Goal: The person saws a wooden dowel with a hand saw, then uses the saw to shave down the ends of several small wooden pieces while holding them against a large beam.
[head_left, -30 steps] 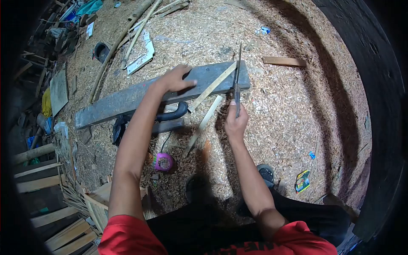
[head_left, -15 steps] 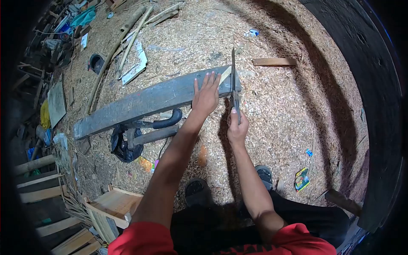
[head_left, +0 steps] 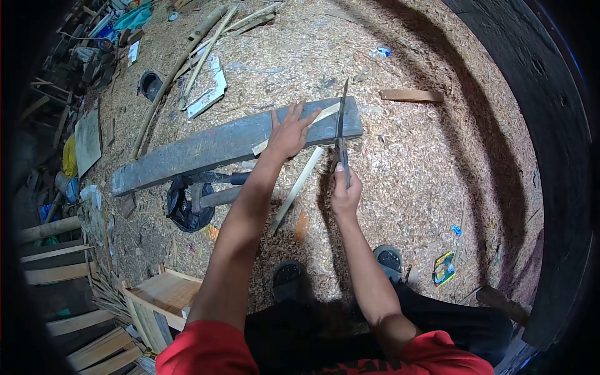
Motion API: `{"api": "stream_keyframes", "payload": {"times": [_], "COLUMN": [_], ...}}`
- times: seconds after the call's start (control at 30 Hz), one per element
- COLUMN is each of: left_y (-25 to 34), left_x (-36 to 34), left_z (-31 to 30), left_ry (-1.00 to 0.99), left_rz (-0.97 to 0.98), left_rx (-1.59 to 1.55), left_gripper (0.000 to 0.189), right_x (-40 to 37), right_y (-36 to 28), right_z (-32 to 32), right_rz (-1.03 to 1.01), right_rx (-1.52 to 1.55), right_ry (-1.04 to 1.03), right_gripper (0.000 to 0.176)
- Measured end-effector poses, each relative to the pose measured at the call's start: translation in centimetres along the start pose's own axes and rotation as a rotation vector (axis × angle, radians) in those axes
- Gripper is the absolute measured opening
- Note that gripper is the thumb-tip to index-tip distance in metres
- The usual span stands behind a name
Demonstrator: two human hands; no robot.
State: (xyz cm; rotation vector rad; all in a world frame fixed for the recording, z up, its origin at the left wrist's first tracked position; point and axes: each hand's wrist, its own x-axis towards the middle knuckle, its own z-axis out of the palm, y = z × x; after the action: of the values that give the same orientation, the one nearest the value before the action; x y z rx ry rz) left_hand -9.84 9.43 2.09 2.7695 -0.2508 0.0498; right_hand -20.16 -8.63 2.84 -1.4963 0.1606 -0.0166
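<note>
A long grey wooden beam (head_left: 206, 147) lies across the shavings-covered ground. On its right part rests a thin pale wood strip (head_left: 327, 113), slanting under my left hand (head_left: 289, 134), which presses down with fingers spread. My right hand (head_left: 347, 190) is wrapped round the handle of a saw (head_left: 342, 119). The blade points away from me and crosses the strip near its right end. A second pale strip (head_left: 298, 187) leans or lies on the near side of the beam. Left of it, partly behind my left forearm, are a hammer-like tool (head_left: 219, 198) and a black plastic bag (head_left: 181, 209).
Beyond the beam lie a long pole (head_left: 178, 72), a white broken board (head_left: 209, 94) and a short wood piece (head_left: 412, 95). A wooden box (head_left: 162, 290) stands at lower left. A dark thick post (head_left: 562, 156) runs down the right side. My sandalled feet (head_left: 290, 278) are below.
My left hand has shifted left along the beam, with its fingers spread wider. A second pale strip now shows on the near side of the beam. The whole view has shifted slightly.
</note>
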Motion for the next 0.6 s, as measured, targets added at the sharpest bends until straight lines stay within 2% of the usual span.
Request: {"api": "stream_keyframes", "payload": {"times": [0.1,0.2,0.33,0.43,0.53,0.6], "left_y": [-0.1,0.3,0.0,0.0,-0.4,-0.7], "left_x": [0.0,-0.4,-0.4,-0.5,-0.6,-0.7], "left_z": [0.5,1.0,1.1,1.1,1.1,0.9], "left_ry": [0.049,0.139,0.290,0.298,0.380,0.362], "left_rz": [0.009,0.002,0.058,0.050,0.065,0.058], "left_rx": [-0.014,-0.016,-0.113,-0.204,-0.137,-0.133], "left_gripper": [0.050,0.045,0.036,0.033,0.037,0.039], "right_x": [0.2,0.2,0.0,-0.2,0.0,0.0], "right_y": [-0.1,-0.2,-0.2,-0.9,-0.7,-1.0], "right_z": [-0.1,0.3,1.1,0.9,0.8,0.6], "right_rz": [0.104,0.103,0.031,0.077,0.100,0.108], "right_rx": [0.224,0.248,0.115,0.181,0.430,0.443], "right_ry": [-0.003,0.013,0.030,0.020,-0.003,0.026], "right_gripper": [0.032,0.032,0.033,0.032,0.030,0.030]}}
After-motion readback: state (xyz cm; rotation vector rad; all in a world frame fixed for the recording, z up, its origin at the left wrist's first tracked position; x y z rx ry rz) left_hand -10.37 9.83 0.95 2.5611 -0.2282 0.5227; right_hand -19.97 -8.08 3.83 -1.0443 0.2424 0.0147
